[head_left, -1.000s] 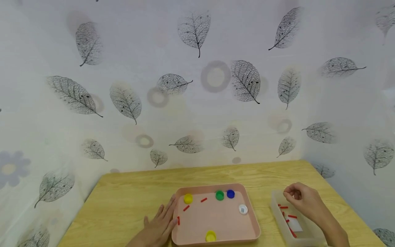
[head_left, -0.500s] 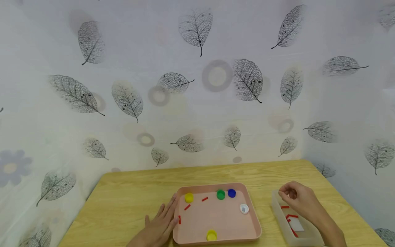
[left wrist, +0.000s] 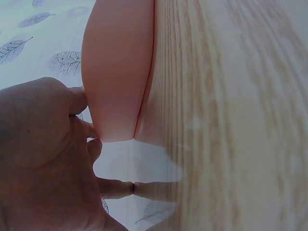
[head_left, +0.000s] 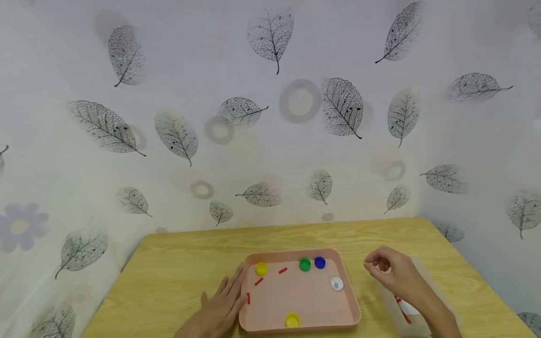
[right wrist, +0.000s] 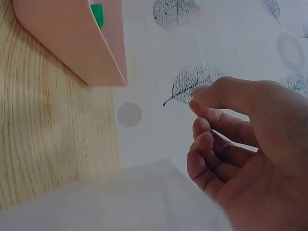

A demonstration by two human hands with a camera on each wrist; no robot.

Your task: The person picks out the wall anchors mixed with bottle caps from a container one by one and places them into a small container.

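Note:
A pink tray (head_left: 304,298) lies on the table. It holds two yellow caps (head_left: 261,268), a green cap (head_left: 305,264), a blue cap (head_left: 320,262), a white cap (head_left: 336,284) and 3 short red sticks (head_left: 282,270). My left hand (head_left: 215,305) rests, fingers extended, against the tray's left side. Between the tray and a translucent box (head_left: 386,305), my right hand (head_left: 397,274) hovers with thumb and index fingertips together. No object shows between those fingertips (right wrist: 197,98), though something tiny could be hidden. Red sticks (head_left: 403,313) remain visible in the box, partly behind my right forearm.
A white square (head_left: 410,308) lies inside the box. The wooden table (head_left: 177,263) reaches back to a wall (head_left: 236,155) printed with leaves. The tray has raised sides (right wrist: 72,43).
My right hand has moved left from above the box toward the tray, its fingertips staying together. The left hand keeps its place against the tray. The head view shifts slightly.

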